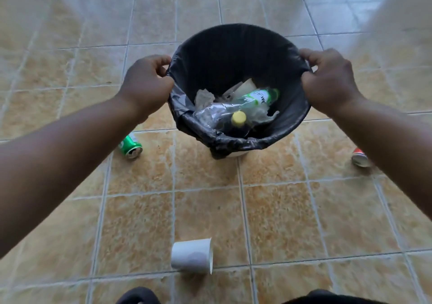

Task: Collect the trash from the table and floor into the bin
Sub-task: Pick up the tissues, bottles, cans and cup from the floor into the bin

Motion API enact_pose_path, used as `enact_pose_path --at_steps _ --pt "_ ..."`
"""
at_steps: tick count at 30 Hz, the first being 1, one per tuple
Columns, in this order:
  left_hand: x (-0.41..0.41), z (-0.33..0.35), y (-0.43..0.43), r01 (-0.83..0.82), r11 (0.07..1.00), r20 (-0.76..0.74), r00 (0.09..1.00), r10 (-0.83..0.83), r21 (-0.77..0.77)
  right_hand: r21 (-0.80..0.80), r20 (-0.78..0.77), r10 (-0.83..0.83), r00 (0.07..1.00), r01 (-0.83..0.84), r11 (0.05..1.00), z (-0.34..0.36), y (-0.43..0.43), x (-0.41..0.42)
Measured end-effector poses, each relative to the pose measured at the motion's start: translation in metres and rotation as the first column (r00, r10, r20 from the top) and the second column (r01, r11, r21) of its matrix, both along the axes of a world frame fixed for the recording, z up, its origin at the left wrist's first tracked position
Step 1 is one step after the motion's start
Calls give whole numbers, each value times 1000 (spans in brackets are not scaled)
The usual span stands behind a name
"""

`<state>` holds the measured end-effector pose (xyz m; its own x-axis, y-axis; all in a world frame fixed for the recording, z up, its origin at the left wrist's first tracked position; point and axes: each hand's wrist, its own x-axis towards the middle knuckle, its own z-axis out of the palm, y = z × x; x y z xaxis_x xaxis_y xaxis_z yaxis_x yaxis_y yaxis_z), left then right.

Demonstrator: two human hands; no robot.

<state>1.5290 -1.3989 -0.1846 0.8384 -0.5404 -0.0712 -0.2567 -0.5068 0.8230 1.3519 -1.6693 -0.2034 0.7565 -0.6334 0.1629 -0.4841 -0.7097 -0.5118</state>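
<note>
A round bin (pixel 236 46) lined with a black bag is in front of me over the tiled floor. My left hand (pixel 146 85) grips its rim on the left and my right hand (pixel 327 79) grips the rim on the right. Inside lie a clear plastic bottle with a yellow cap (pixel 238 117), a bottle with a green label (pixel 259 96) and crumpled paper (pixel 204 96). On the floor lie a green can (pixel 131 146) at the left, a red can (pixel 360 158) at the right, partly hidden by my right arm, and a white paper cup (pixel 191 255) on its side near my feet.
Beige tiled floor (pixel 280 222) spreads all around the bin. My dark shoes (pixel 138 296) show at the bottom edge. White curtain-like blur fills the upper corners.
</note>
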Motion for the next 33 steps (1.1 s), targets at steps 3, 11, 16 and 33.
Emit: enact_pose_path --at_steps 3,11,16,33 --pt "0 -3 0 -5 992 103 995 -8 124 -10 -30 -2 1000 2 1000 -2 8 -7" --pt "-4 -9 -22 193 945 203 947 -250 263 -33 -40 59 997 -61 998 -7 3 -7" --pt "-6 -17 -21 167 932 249 935 -254 322 16 24 33 999 -33 999 -10 1 -6" --pt "-1 -22 -20 124 918 338 905 -260 376 198 89 -163 983 143 970 -24 -59 -28"
